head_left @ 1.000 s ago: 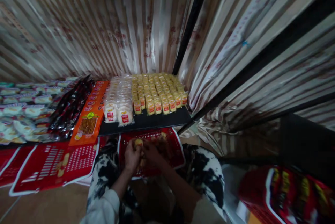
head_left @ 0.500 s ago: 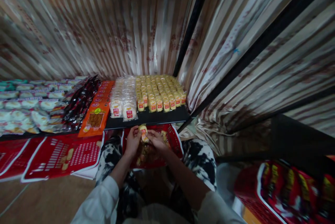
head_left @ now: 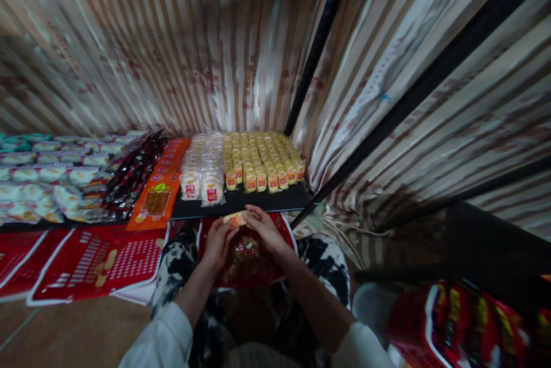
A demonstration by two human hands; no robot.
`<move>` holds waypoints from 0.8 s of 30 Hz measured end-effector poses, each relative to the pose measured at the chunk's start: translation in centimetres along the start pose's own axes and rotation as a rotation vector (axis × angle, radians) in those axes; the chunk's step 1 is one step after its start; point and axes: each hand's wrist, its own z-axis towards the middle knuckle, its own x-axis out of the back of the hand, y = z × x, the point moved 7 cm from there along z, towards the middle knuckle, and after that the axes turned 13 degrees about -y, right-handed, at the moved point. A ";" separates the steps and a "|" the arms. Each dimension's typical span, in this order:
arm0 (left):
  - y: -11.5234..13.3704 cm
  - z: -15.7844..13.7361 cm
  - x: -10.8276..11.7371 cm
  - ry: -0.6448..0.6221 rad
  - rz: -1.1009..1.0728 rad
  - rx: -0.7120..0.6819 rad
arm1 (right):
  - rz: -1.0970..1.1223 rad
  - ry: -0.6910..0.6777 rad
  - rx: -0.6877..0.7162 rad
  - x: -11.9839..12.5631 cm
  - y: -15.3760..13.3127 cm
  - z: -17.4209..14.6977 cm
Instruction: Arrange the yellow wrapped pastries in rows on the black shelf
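Note:
Between my two hands is a small yellow snack packet [head_left: 235, 219] with a red and white label, now lying on its side. My left hand [head_left: 218, 241] pinches its left end, while the fingers of my right hand [head_left: 262, 225] close on its right end. Beneath them, a red basket [head_left: 289, 231] rests at my lap with several wrapped pieces inside, dim and hard to make out. Just beyond my hands, rows of yellow snack packets [head_left: 264, 161] stand on a black shelf [head_left: 241, 200], beside white packets [head_left: 212, 190] in clear wrap.
An orange snack bag [head_left: 157, 198], dark shiny packets [head_left: 135, 170] and white packets [head_left: 43, 173] fill the shelf leftward. Red printed bags [head_left: 99, 259] hang below it. Black poles [head_left: 361, 158] slant at right, before a striped curtain [head_left: 193, 41]. A red basket [head_left: 408, 322] of packets stands lower right.
The yellow snack packet has turned from upright to lying sideways between my hands. My right hand has risen slightly and shifted over its right end. The view has tilted a little.

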 end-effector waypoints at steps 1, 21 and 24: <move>0.1 0.0 -0.4 0.008 -0.036 -0.023 | 0.037 -0.003 0.015 -0.2 0.0 0.0; 4.6 3.5 -3.6 0.088 1.167 -0.363 | -0.677 0.118 0.313 0.4 -5.7 4.7; 4.9 3.9 -4.3 0.064 1.273 -0.442 | -0.781 0.092 0.332 -0.2 -5.7 5.1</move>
